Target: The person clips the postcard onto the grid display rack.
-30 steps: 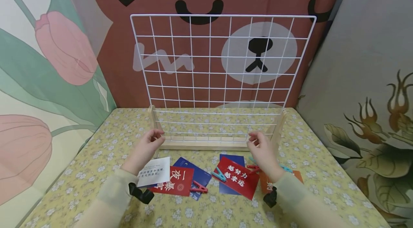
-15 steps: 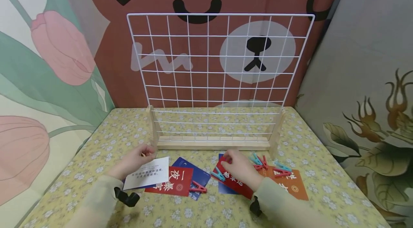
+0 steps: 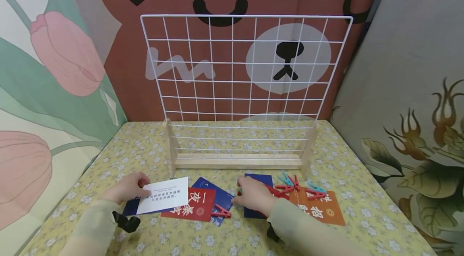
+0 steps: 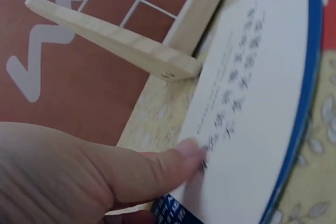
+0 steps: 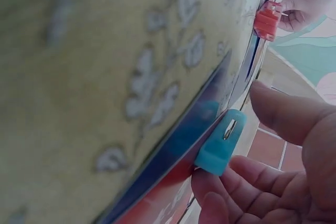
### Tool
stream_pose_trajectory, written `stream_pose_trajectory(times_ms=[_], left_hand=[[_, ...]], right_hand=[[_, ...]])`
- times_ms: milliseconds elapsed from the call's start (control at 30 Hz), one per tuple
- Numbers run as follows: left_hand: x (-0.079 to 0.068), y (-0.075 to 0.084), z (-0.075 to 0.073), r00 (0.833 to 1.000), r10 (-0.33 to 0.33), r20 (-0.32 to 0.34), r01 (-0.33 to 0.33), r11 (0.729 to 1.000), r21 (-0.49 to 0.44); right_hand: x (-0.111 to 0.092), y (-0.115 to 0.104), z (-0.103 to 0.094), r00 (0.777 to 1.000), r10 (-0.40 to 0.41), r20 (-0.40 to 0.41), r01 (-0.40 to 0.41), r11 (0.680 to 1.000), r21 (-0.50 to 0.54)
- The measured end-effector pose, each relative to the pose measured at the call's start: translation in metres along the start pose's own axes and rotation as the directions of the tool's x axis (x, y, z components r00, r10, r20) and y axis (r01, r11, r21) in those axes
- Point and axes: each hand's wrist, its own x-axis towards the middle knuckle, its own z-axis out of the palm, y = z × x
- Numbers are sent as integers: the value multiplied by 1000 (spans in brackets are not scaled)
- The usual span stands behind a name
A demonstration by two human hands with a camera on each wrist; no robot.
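In the head view my left hand (image 3: pixel 128 186) is at the left edge of a white card (image 3: pixel 164 195) printed with dark characters, which overlaps a dark blue card (image 3: pixel 130 207). The left wrist view has my thumb (image 4: pixel 186 153) over the white card's face; the other fingers are mostly hidden. My right hand (image 3: pixel 253 195) reaches over a red card lying on a blue card (image 3: pixel 258 178). In the right wrist view a teal clothespin (image 5: pixel 221 142) stands between its spread thumb and fingers; the thumb is apart from it, and fingers are close to its lower end.
A white wire grid (image 3: pixel 232 62) stands in a wooden base (image 3: pixel 237 162) behind the cards. Right of my right hand lie several red and teal clothespins (image 3: pixel 316 194) and an orange card (image 3: pixel 326 211). A red card (image 3: pixel 195 203) and red clothespin (image 3: pixel 221 211) lie between my hands.
Both hands have come down from in front of the grid to the cards. My left hand has moved left to the white card; my right hand has moved left over the red card and teal clothespin.
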Motion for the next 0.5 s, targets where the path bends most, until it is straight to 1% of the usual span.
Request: stream_pose_trajectory(times_ms=[100,367,500], left_hand=[[0,0,0,1000,-5,16,5,999,36],[3,1,-1,999,-20,36,18,998,64],[4,1,-1,999,-17,44,14,997,80]], right_hand=[[1,-1,1,1000,-13,-19,12,999,-30],[2,-2,1,999,-20,-39,16,996,-85],[3,-3,0,999,-4,-32,1,997,-83]])
